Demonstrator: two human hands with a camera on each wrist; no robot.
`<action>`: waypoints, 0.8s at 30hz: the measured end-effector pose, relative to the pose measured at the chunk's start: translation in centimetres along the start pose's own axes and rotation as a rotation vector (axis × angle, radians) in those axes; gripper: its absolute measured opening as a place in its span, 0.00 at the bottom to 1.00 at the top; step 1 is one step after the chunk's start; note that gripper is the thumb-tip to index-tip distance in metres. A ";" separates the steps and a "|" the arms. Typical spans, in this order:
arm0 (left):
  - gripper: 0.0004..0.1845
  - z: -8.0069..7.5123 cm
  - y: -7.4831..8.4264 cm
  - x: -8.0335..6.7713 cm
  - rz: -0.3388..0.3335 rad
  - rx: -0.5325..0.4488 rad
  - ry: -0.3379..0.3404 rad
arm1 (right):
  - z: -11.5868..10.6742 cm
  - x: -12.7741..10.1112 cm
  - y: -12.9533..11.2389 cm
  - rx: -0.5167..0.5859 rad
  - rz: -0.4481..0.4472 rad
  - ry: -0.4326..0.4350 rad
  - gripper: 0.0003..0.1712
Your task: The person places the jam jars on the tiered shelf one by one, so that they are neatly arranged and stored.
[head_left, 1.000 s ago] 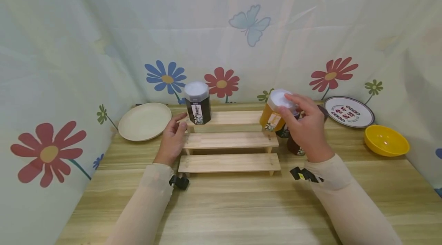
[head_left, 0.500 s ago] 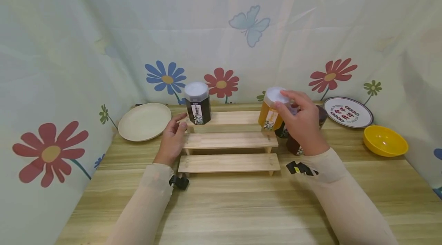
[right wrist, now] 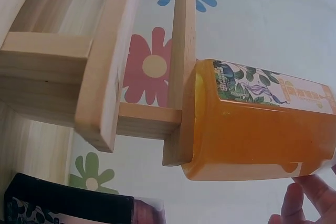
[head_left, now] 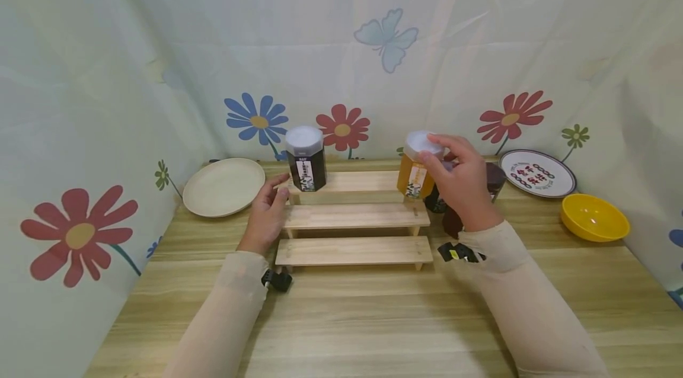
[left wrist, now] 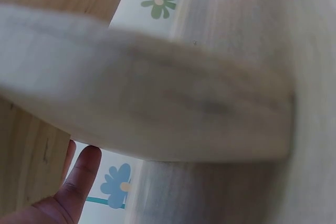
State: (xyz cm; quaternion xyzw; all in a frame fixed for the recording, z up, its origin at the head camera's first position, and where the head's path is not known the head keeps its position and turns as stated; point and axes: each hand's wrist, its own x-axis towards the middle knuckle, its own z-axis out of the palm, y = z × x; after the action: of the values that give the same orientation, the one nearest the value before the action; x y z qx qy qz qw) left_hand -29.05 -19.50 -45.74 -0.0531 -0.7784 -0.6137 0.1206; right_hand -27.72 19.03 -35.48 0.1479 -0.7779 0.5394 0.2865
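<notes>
My right hand pinches the white lid of an orange hexagonal jar between thumb and fingers. The jar stands upright at the right end of the top step of a three-step wooden rack. In the right wrist view the base of the orange jar meets the top board's end. My left hand is at the rack's left end, its thumb and forefinger extended against the top step; its other fingers are largely hidden. A dark jar with a white lid stands on that step's left end.
Dark jars, among them one with a brown-red lid, stand right of the rack, partly behind my right hand. A cream plate lies at left. A printed plate and a yellow bowl are at right. A flowered curtain hangs behind.
My right hand has shifted left with the orange jar, which has gone from tilted to upright at the top step's right end. The left hand and the dark jar on the rack have stayed put.
</notes>
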 end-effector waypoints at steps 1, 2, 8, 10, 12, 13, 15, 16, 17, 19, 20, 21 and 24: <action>0.23 0.0 0.0 0.0 -0.002 -0.001 0.002 | 0.1 0.1 0.1 0.004 -0.002 -0.004 0.19; 0.23 0.0 0.0 0.0 -0.004 -0.005 0.003 | 0.1 0.2 0.1 0.012 -0.005 -0.008 0.19; 0.23 0.0 0.2 0.0 -0.011 -0.015 0.002 | 0.4 0.6 0.4 0.028 -0.015 -0.019 0.19; 0.23 0.0 0.2 0.0 -0.013 -0.020 -0.001 | 0.4 0.7 0.4 0.029 -0.005 -0.029 0.19; 0.23 0.0 0.2 -0.1 -0.017 -0.020 0.000 | 0.5 0.8 0.4 0.031 0.001 -0.041 0.19; 0.23 0.0 0.2 -0.1 -0.016 -0.019 0.001 | 0.4 0.8 0.4 0.034 0.007 -0.046 0.19; 0.23 0.0 0.2 -0.1 -0.015 -0.015 0.002 | 0.4 0.8 0.4 0.035 0.013 -0.053 0.19; 0.23 0.1 0.2 -0.1 -0.016 -0.012 0.002 | 0.4 0.9 0.4 0.037 0.013 -0.054 0.19; 0.23 0.1 0.3 -0.1 -0.016 -0.008 0.004 | 0.4 0.9 0.4 0.036 0.014 -0.054 0.19; 0.23 0.1 0.3 -0.1 -0.015 -0.006 0.005 | 0.4 0.9 0.4 0.038 0.020 -0.056 0.19; 0.23 0.1 0.3 -0.1 -0.016 -0.006 0.004 | 0.4 0.9 0.4 0.039 0.022 -0.056 0.19; 0.23 0.1 0.4 -0.1 -0.018 -0.007 0.004 | 0.4 1.0 0.4 0.043 0.023 -0.057 0.18; 0.23 0.1 0.5 -0.2 -0.021 -0.012 0.005 | 0.4 1.1 0.5 0.059 0.026 -0.062 0.18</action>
State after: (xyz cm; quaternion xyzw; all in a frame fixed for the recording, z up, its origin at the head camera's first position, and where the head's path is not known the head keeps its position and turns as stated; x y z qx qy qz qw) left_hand -28.80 -19.26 -45.38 -0.0439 -0.7749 -0.6198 0.1157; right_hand -28.96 18.93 -35.34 0.1631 -0.7720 0.5608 0.2507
